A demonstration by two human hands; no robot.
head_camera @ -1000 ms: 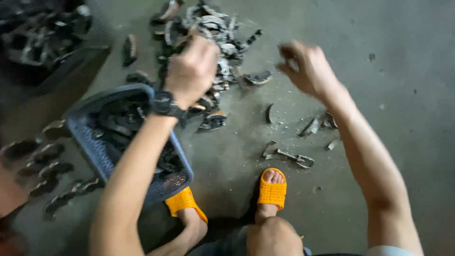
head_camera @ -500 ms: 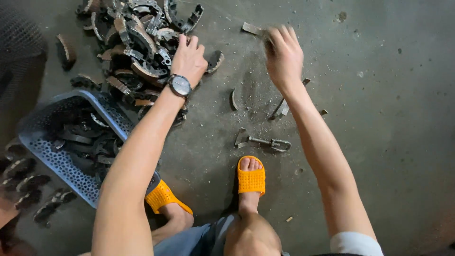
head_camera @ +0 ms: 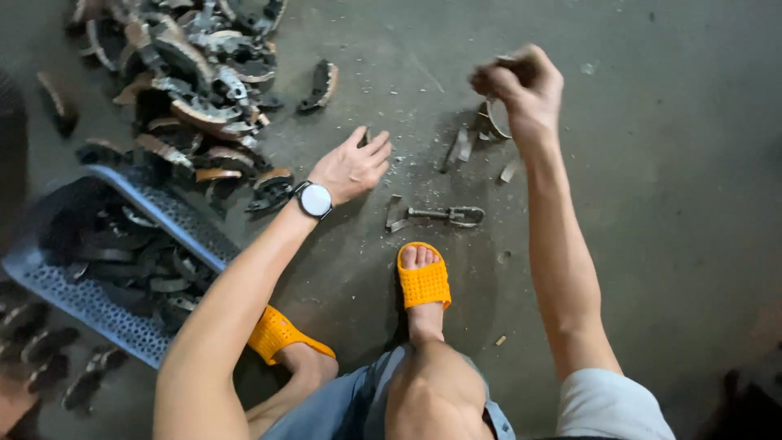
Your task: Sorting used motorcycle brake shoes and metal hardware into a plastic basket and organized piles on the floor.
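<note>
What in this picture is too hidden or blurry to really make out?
- Head view: what the right hand holds, covered by its curled fingers and motion blur.
- Pile of curved metal parts: cut off by the top edge.
- Blue perforated basket: its contents lie in shadow, its left end cut off by the frame edge.

Round-faced wristwatch (head_camera: 314,200), orange perforated slides (head_camera: 423,283), blue jeans (head_camera: 358,403), light short sleeve (head_camera: 607,405).
</note>
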